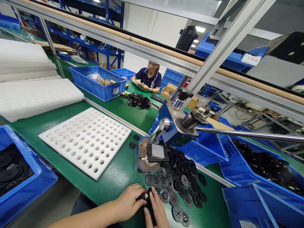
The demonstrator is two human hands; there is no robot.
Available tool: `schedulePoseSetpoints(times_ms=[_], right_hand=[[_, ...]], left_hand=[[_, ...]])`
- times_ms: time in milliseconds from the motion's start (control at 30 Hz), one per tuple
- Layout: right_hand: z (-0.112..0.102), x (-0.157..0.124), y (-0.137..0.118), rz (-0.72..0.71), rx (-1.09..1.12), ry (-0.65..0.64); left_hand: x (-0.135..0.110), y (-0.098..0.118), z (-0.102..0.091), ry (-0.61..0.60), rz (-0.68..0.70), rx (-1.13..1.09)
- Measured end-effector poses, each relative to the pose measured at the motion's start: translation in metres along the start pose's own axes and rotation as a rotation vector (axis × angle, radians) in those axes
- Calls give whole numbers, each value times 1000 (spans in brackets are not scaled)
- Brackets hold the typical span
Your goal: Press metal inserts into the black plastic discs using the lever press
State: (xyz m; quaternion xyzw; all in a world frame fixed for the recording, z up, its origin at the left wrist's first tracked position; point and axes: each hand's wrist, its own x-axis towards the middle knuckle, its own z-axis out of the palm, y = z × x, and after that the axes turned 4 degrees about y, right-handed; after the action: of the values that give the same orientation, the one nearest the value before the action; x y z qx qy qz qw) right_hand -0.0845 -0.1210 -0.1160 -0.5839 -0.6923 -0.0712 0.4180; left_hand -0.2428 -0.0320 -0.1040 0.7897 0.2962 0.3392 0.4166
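At the near edge of the green table, my left hand (pixel 130 200) is closed around a small dark piece with a whitish end (pixel 146 196); its exact kind is partly hidden by my fingers. My right hand (pixel 157 210) grips a black round disc (pixel 150 205), tilted nearly edge-on, and the two pieces meet or almost meet. Just beyond my hands stands a blue hand-lever press (pixel 174 126) on a metal base. A heap of black and grey discs with holes (pixel 184 180) spreads to the right of the press.
A white foam tray (pixel 95 139) with rows of holes, some holding small shiny parts, lies left. Blue bins of black parts stand at the left (pixel 21 171) and right (pixel 266 161). The press's long lever (pixel 249 133) reaches right. Across the table sits a co-worker (pixel 148 79).
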Motion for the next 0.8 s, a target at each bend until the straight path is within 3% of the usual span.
schedulePoseSetpoints(times_ms=[300, 500, 600, 700, 800], right_hand=[[6, -9, 1, 7, -19, -1], [10, -8, 3, -65, 57, -52], [2, -2, -9, -57, 60, -57], [-15, 9, -26, -29, 83, -152], [-30, 28, -26, 38, 104, -176]], left_hand=[[-1, -2, 0, 3, 3, -21], [-2, -2, -1, 3, 22, -4], [-4, -1, -3, 5, 16, -21], [-9, -4, -6, 13, -11, -53], [-13, -15, -9, 24, -65, -128]])
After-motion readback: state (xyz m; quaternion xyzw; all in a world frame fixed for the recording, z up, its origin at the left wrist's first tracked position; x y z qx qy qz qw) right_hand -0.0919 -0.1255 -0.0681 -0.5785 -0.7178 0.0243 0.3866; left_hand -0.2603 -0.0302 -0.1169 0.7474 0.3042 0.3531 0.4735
